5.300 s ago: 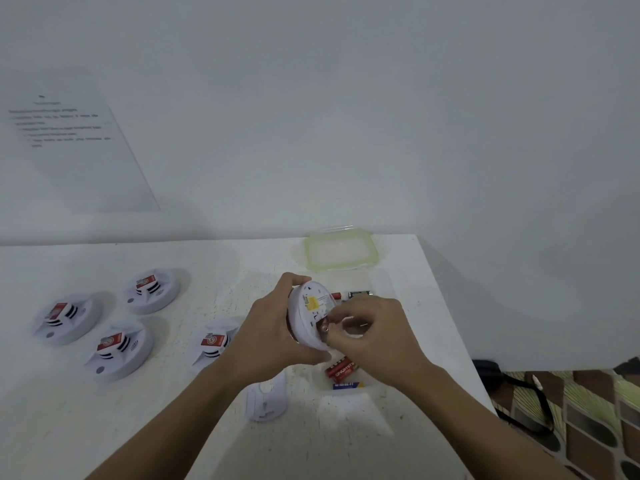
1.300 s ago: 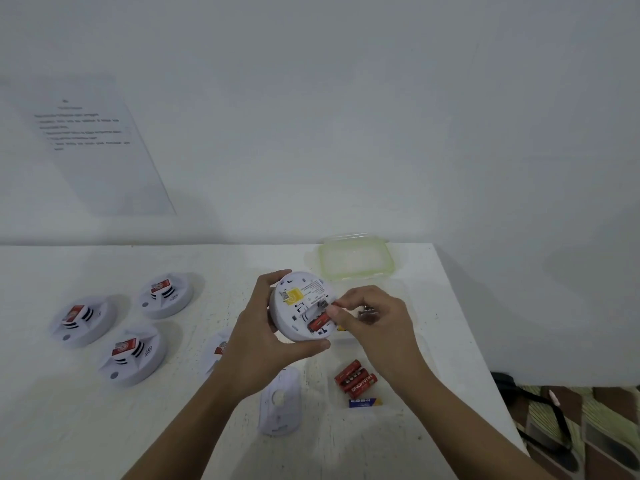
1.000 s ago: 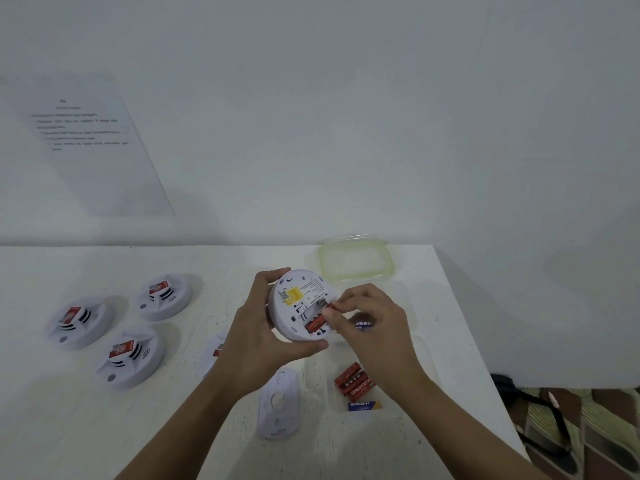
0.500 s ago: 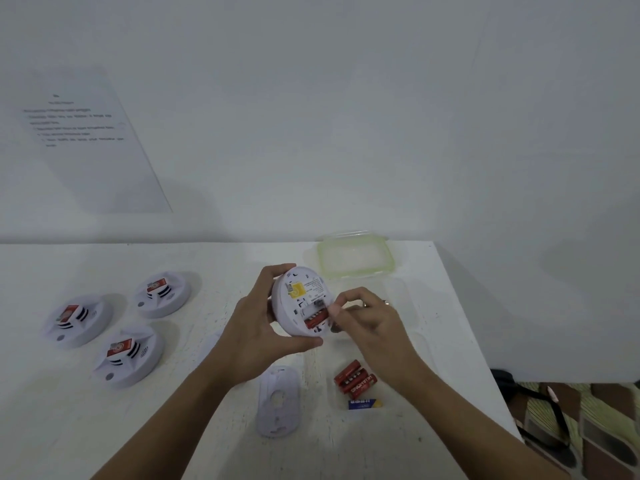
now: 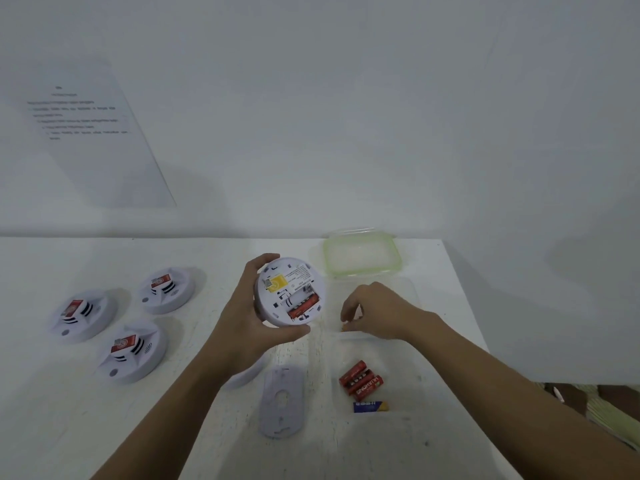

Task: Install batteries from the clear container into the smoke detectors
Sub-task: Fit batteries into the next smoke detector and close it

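The left hand [image 5: 242, 323] gripped the smoke detector [image 5: 294, 282] by its rim, thumb curled under the lower edge and fingers hooked over the top. It was lifted off the table [image 5: 173, 427], with its back turned to the camera. In the open bay one red battery [image 5: 304, 305] lay seated, and the slot beside it looked bare. The right hand [image 5: 381, 311] reached down into the clear container [image 5: 414, 289], just right of the detector. Its fingers were curled, with the tips drawn together over a small orange-red bit [image 5: 345, 328], probably a battery end. Whether they really had hold of it could not be told. Three loose red batteries [image 5: 361, 380] lay side by side nearer the person, a blue one [image 5: 370, 407] just beside them. The container's wall was too faint to say whether they lay inside it. A battery would likely be light, hard and smooth, apt to roll or slip. It was best pinched across the middle of the barrel so both ends stayed free to meet the contacts. The detector seemed a light, stiff plastic shell, and the rim was the right place to hold it, clear of the bay. A green-edged lid [image 5: 394, 261] lay behind the container, a back plate [image 5: 284, 400] below the detector, and three other detectors [image 5: 133, 351] stood well to the left.
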A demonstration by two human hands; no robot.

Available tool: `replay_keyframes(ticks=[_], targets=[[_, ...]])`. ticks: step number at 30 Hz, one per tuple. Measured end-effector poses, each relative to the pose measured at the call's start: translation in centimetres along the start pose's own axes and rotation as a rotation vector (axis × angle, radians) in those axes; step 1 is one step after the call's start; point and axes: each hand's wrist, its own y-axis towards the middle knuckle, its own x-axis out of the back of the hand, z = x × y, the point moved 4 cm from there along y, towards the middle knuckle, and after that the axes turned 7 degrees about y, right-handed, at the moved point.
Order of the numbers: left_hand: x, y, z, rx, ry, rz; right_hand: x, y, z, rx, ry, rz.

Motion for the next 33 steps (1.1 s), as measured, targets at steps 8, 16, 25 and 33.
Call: replay_keyframes(ticks=[8, 16, 25, 33], targets=[[0.1, 0.2, 0.3, 0.011, 0.006, 0.002, 0.2, 1.6, 0.1, -0.003, 0.057, 0.105], [-0.3, 0.6, 0.5, 0.007, -0.008, 0.004, 0.5, 0.9, -0.5, 0.023, 0.197, -0.021], [-1.2, 0.4, 0.4, 0.053, 0.015, 0.017, 3.3, -4.5, 2.2, 0.051, 0.933, -0.507], [-2.2, 0.2, -0.7, 0.077, 0.023, 0.083, 3.6, -6.9, 5.5, 0.225, 0.958, -0.609]])
